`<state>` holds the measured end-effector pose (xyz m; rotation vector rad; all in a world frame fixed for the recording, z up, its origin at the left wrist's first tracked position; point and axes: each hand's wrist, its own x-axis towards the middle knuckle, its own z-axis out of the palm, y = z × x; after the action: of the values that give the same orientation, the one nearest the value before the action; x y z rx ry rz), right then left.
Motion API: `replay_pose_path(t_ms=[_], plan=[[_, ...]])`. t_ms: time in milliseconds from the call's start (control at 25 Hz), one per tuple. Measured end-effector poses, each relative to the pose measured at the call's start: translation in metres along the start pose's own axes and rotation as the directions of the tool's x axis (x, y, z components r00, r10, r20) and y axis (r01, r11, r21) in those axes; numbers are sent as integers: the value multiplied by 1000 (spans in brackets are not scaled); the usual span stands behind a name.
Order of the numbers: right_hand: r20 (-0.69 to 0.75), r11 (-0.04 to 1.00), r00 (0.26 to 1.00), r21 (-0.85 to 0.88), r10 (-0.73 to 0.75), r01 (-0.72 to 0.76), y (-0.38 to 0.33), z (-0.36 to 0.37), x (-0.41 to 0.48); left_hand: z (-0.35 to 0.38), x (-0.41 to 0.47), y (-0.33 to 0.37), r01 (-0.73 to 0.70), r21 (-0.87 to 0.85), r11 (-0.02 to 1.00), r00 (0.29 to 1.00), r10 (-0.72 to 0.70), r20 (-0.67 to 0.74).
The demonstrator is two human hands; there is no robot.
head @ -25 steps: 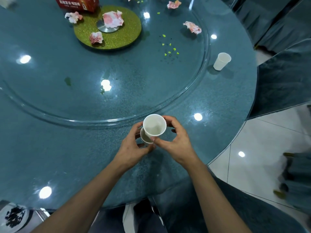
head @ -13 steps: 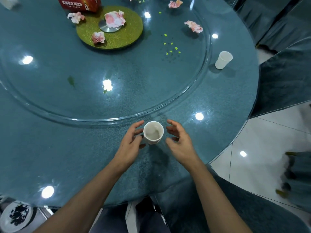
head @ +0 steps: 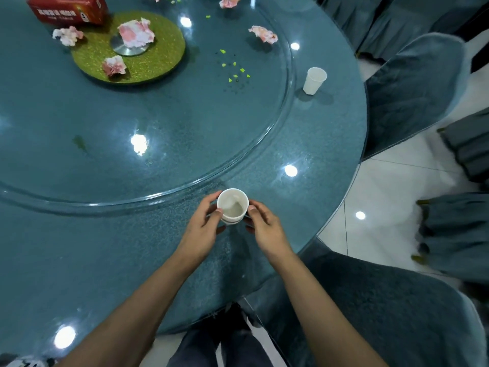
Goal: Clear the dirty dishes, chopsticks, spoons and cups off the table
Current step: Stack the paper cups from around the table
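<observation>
head view, table clearing under way. a stack of nested white cups [head: 232, 206] is shown on the outer band of the round blue-green table [head: 105, 260], just outside the edge of the glass turntable [head: 185, 128]. a second rim is seen below the top cup, so at least two cups are judged to be stacked. whether the stack rests on the table or is raised just off it cannot be told.

the stack is grasped from both sides. the left grip [head: 203, 226] is closed on it, with the thumb on the near wall and the fingers round the far side. the right grip [head: 264, 229] is closed on it in the same way from the opposite side.

progress: no dishes, chopsticks or spoons are seen on the visible part of the table, so that part of the task is judged to be largely done. cup collection is judged to be in hand. a single white cup [head: 314, 80] stands upright well apart from the stack, by the right edge of the turntable, and is yet to be collected. crumpled pink-and-white napkins [head: 136, 33] and small green scraps [head: 234, 72] are scattered on the turntable and on the green disc [head: 158, 62] at its centre.

writing: white characters are printed on the red box [head: 67, 9] at the top left, but they are too blurred to be read. no print is made out on the cups. covered chairs [head: 412, 86] are drawn up at the right.
</observation>
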<state>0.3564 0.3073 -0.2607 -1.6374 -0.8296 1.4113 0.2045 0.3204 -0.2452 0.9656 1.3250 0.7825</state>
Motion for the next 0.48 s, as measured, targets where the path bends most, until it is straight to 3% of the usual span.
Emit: replay_pose_path(t_ms=[480], plan=[[-250, 987, 956, 7, -155, 162, -24, -22, -84, 6, -36, 22, -174, 88, 981, 938, 138, 319]])
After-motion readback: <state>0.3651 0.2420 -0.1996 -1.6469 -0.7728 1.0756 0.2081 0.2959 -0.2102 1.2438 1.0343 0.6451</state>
